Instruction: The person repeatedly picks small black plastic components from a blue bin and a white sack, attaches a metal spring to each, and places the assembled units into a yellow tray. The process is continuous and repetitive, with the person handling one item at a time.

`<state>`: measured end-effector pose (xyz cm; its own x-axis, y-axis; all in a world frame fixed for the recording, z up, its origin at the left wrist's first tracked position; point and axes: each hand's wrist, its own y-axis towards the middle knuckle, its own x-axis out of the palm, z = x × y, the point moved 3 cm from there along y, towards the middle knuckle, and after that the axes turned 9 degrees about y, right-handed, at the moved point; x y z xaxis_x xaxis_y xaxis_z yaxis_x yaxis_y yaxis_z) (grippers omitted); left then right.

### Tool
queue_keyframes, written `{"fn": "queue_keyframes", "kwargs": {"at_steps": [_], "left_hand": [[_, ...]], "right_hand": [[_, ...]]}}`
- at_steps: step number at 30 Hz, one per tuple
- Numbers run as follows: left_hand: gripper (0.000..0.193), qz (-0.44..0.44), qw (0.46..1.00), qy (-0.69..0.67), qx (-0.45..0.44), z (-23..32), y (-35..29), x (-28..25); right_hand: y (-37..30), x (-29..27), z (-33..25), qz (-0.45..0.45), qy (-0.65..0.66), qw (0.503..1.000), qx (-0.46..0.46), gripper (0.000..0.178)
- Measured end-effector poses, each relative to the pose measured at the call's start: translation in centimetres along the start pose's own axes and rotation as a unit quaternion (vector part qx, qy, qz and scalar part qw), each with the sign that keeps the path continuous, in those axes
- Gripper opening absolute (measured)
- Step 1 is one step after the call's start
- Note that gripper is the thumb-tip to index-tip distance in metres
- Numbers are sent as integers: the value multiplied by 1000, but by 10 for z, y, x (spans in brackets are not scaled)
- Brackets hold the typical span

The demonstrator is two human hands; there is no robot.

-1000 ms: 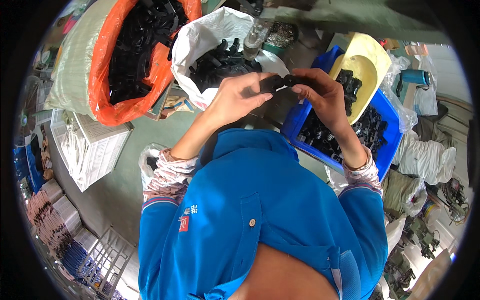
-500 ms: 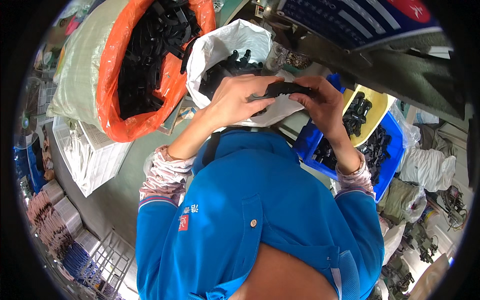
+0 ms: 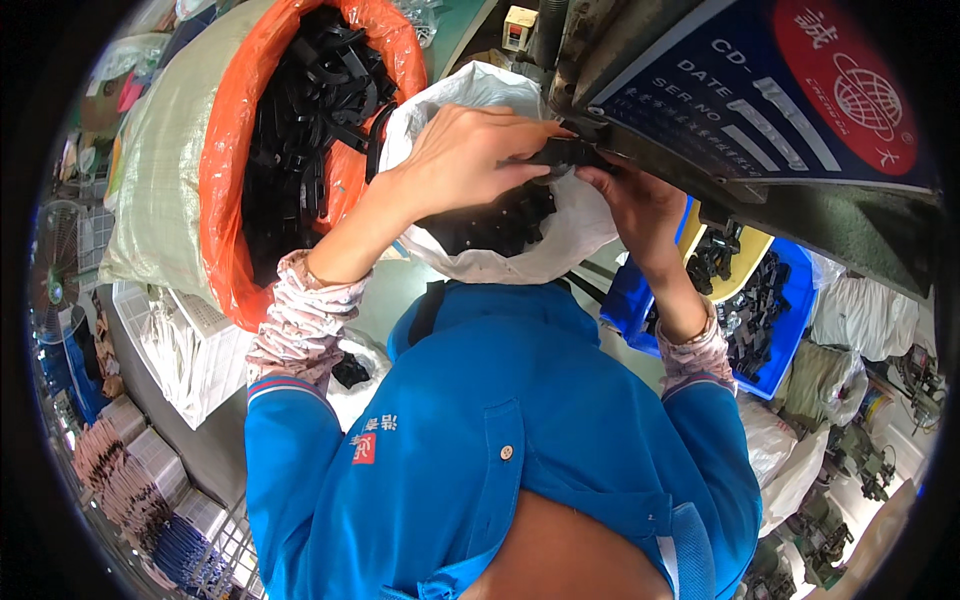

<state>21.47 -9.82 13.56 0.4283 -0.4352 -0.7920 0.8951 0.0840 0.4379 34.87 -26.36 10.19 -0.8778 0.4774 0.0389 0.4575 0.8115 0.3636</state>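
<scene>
1 orange-lined sack (image 3: pixel 215 170) with black pieces (image 3: pixel 310 110), upper left of frame; 1 white sack (image 3: pixel 590 220), upper centre. Left hand (image 3: pixel 465 155) and right hand (image 3: pixel 645 210), fingers pinching opposite ends of 1 black part (image 3: pixel 565 152) (partly shadowed), upper centre.

On my feed the held part (image 3: pixel 565 155) reads black, like the pieces (image 3: pixel 315 110) heaped against a glossy orange liner (image 3: pixel 225 200). I see a white sack (image 3: pixel 590 220), a pale green sack (image 3: pixel 160 190), a blue bin (image 3: pixel 803 280) and a yellow tray (image 3: pixel 755 247). The shirt (image 3: pixel 430 410) is bright blue with a red patch (image 3: pixel 364 449) and sleeve edges (image 3: pixel 290 384) striped red and white, while the sleeve covers (image 3: pixel 300 315) show a mottled pink-and-white print. I pick out a dark blue plate (image 3: pixel 660 90) with a red disc (image 3: pixel 850 90), and a white crate (image 3: pixel 225 350).
</scene>
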Motion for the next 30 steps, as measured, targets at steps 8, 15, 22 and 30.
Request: {"fn": "queue_keyframes", "kwargs": {"at_steps": [8, 15, 22, 30], "left_hand": [[25, -132, 988, 6, -80, -8, 12, 0], [28, -139, 988, 28, -53, -11, 15, 3], [41, -51, 999, -1, -16, -12, 5, 14], [38, -145, 987, -34, -63, -22, 11, 21]], "right_hand": [[4, -5, 20, 29, 60, 998, 12, 34], [11, -10, 23, 2, 91, 995, 49, 36], [10, -8, 8, 9, 71, 997, 15, 34], [4, -15, 35, -6, 56, 994, 99, 38]]}}
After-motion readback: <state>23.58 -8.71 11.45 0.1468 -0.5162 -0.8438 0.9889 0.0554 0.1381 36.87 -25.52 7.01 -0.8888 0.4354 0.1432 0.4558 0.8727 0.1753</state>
